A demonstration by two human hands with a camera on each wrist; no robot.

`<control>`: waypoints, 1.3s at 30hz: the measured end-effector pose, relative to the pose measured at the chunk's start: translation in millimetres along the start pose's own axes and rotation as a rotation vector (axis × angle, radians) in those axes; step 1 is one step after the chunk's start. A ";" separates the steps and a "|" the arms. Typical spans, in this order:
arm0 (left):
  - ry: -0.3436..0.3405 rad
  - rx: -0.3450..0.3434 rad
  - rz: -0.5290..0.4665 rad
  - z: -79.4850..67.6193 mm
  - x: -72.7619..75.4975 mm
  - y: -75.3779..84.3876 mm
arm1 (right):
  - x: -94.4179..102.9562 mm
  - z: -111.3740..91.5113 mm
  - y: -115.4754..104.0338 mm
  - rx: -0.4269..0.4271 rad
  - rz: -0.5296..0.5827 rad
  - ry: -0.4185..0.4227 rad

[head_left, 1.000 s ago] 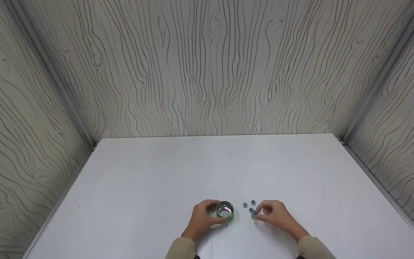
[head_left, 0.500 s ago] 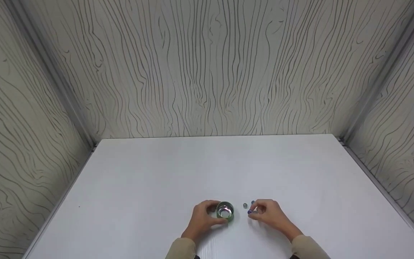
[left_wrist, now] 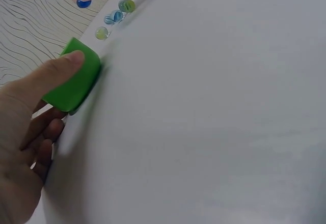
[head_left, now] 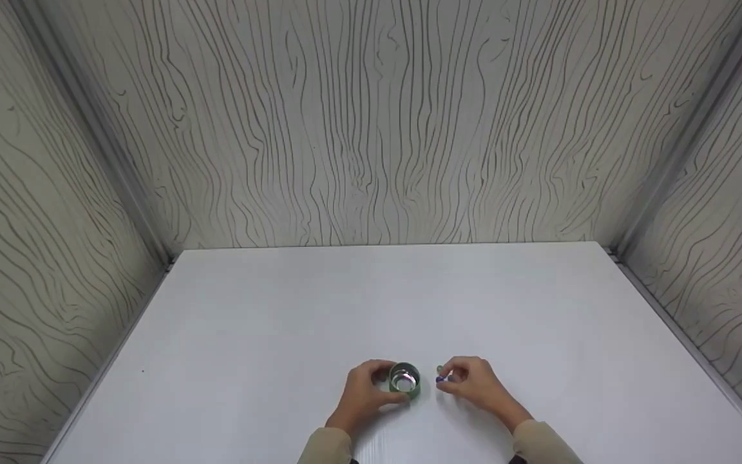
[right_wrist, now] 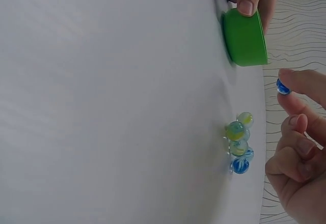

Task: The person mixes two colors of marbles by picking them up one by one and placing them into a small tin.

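A small green bowl (head_left: 404, 380) with a shiny metal inside stands upright on the white table. My left hand (head_left: 363, 394) grips it from the left, its thumb on the near side of the wall. To the right of the bowl, my right hand (head_left: 476, 385) pinches a blue marble (right_wrist: 283, 87) between thumb and index finger, above the tabletop. Several glass marbles (right_wrist: 238, 147) in blue, green and yellow lie in a cluster below that hand, seen best in the right wrist view. In the head view the fingers hide most of the cluster.
The white table (head_left: 268, 322) reaches back to a panel wall (head_left: 371, 129) with a wood-grain pattern. Similar panels stand at the left and right sides, joined by grey corner posts.
My right hand has lifted the blue marble from the cluster and moved left towards the bowl. My left hand and the bowl have stayed in place.
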State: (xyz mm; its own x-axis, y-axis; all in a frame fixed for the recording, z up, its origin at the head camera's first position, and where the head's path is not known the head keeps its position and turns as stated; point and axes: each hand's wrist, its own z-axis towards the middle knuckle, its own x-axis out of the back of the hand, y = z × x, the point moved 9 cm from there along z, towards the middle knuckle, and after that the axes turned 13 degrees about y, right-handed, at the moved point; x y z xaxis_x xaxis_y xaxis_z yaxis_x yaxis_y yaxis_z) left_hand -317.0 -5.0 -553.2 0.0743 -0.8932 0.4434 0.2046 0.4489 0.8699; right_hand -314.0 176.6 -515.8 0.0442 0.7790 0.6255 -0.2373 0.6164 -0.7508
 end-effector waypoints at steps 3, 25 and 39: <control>-0.008 0.000 0.005 0.6 -0.8 2.5 | -1.1 0.3 -1.7 0.007 0.007 0.002; -0.016 0.014 -0.044 1.6 -0.5 0.4 | -15.4 4.2 -14.2 0.022 0.017 0.000; -0.015 0.004 -0.020 3.9 1.1 4.2 | -20.4 8.3 -24.5 0.062 0.026 -0.007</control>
State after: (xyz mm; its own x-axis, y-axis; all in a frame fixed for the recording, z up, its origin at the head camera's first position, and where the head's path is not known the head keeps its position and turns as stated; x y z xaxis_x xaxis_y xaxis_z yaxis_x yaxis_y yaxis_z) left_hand -319.8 -4.0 -548.2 0.0553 -0.9016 0.4290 0.2023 0.4308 0.8795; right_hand -317.2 144.6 -508.5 0.0306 0.7940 0.6072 -0.2976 0.5872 -0.7528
